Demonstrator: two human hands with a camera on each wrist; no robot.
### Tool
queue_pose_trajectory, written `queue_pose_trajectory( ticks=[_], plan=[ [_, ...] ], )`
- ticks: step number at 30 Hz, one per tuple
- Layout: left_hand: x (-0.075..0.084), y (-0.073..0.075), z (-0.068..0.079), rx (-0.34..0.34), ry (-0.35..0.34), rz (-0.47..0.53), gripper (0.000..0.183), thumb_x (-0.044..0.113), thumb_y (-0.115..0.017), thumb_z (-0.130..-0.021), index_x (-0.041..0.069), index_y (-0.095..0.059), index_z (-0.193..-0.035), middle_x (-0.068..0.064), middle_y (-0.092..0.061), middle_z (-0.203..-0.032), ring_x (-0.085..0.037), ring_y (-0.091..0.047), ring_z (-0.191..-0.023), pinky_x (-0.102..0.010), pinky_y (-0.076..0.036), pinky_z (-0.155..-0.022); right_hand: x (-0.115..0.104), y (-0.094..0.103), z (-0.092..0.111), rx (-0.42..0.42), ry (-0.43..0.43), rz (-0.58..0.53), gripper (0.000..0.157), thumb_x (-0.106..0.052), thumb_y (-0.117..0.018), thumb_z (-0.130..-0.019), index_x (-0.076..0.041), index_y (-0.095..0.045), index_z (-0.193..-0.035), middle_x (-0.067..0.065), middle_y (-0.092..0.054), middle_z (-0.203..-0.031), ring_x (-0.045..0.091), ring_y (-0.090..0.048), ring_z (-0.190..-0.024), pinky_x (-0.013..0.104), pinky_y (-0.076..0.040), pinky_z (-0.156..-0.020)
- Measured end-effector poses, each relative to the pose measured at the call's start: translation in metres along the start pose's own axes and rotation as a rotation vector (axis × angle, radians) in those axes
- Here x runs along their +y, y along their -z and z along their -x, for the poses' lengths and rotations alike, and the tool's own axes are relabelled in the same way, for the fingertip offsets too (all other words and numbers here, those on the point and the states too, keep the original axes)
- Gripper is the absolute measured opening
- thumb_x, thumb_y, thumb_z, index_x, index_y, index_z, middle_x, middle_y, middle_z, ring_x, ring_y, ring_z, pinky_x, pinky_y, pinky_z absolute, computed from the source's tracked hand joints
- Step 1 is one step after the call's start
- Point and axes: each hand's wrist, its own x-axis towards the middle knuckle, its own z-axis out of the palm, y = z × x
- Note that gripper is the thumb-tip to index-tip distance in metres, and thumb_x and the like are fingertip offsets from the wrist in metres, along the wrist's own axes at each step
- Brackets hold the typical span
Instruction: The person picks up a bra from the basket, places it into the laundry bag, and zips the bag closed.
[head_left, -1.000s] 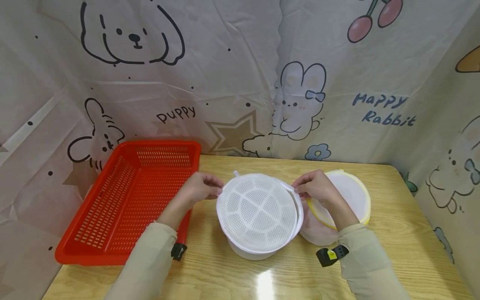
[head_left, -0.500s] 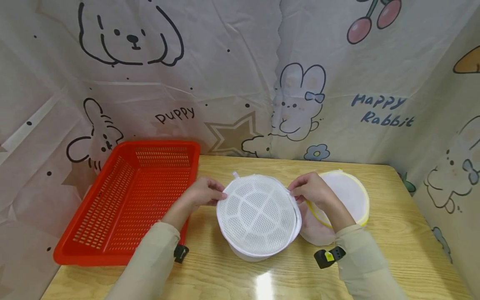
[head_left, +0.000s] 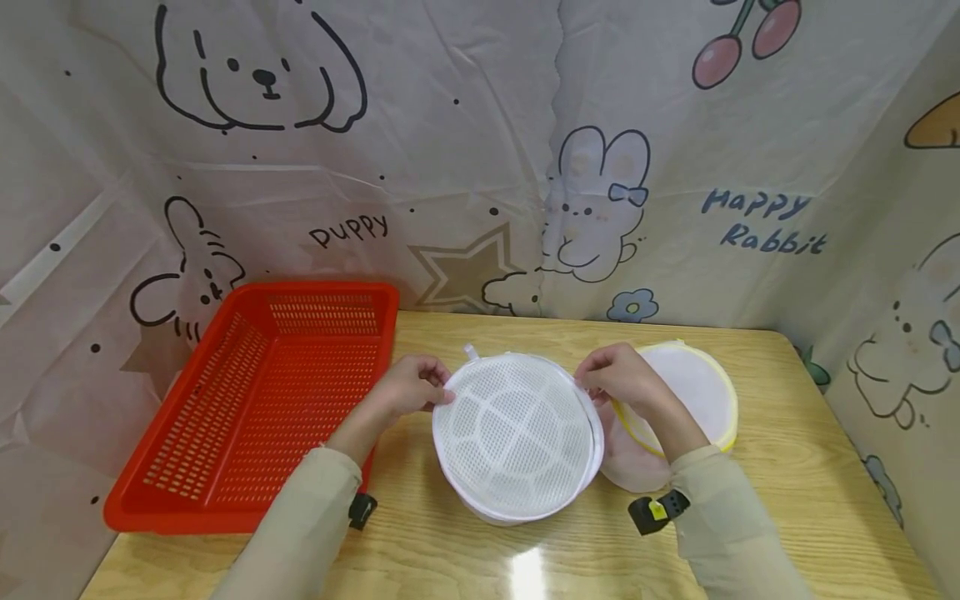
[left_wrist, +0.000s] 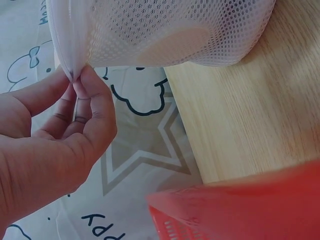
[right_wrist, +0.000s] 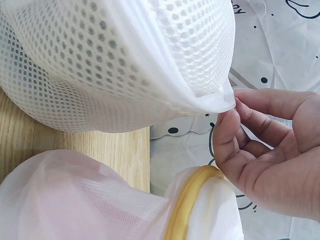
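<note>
A round white mesh laundry bag (head_left: 517,437) stands on the table between my hands, its webbed top facing up. My left hand (head_left: 408,387) pinches the bag's rim at the upper left, thumb against fingers; the left wrist view shows the white edging caught in the fingertips (left_wrist: 89,80). My right hand (head_left: 621,375) pinches the rim on the upper right, where a fold of white trim sticks out in the right wrist view. A pale shape shows through the mesh in the left wrist view. Close by my right hand is a second mesh bag (head_left: 693,383) with yellow trim.
A red plastic basket (head_left: 322,417) stands on the table's left side, beside my left forearm. The yellow-trimmed bag's pinkish body lies partly under my right hand. Behind the wooden table (head_left: 795,483) hangs a printed cloth (head_left: 450,167).
My left hand has shifted slightly, bringing the thumb onto the rim. My right hand has moved a little left, and the gap at the bag's right edge has narrowed.
</note>
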Motion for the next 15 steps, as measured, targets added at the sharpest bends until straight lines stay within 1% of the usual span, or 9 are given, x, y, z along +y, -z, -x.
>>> queue_pose_trajectory(
  ticks=[3,6,13,15],
  plan=[
    [0.000,0.000,0.001,-0.003,-0.023,-0.010,0.013,-0.007,-0.067,-0.079,-0.006,-0.058,-0.088,-0.009,-0.050,-0.079,-0.018,-0.049,-0.071,-0.032,-0.053,-0.065,-0.002,0.001,-0.002,-0.007,0.008,0.006,0.009,0.004,-0.058,-0.084,0.009,-0.064,-0.088,0.006,-0.055,-0.069,0.014,-0.051,-0.059,0.024,-0.048,-0.055],
    [0.000,-0.001,0.002,-0.009,-0.064,-0.024,0.012,-0.008,-0.067,-0.078,-0.005,-0.059,-0.086,-0.009,-0.052,-0.079,-0.018,-0.049,-0.069,-0.032,-0.053,-0.063,-0.006,0.002,-0.004,-0.023,0.009,0.014,0.009,0.002,-0.058,-0.085,0.008,-0.064,-0.089,0.006,-0.057,-0.073,0.014,-0.052,-0.060,0.025,-0.049,-0.056],
    [0.004,0.001,0.004,-0.017,-0.213,-0.074,0.011,-0.011,-0.067,-0.075,-0.004,-0.058,-0.079,-0.008,-0.054,-0.076,-0.014,-0.049,-0.065,-0.026,-0.046,-0.056,-0.019,0.004,-0.008,-0.066,0.042,0.033,0.012,-0.001,-0.058,-0.087,0.008,-0.063,-0.094,0.011,-0.058,-0.080,0.016,-0.053,-0.065,0.027,-0.051,-0.061],
    [0.007,0.001,0.005,-0.014,-0.238,-0.100,0.011,-0.010,-0.067,-0.075,-0.004,-0.059,-0.078,-0.008,-0.055,-0.076,-0.014,-0.049,-0.063,-0.025,-0.045,-0.055,-0.022,0.003,-0.009,-0.067,0.047,0.039,0.012,-0.002,-0.059,-0.087,0.006,-0.063,-0.094,0.012,-0.059,-0.081,0.016,-0.054,-0.065,0.028,-0.051,-0.062]
  ],
)
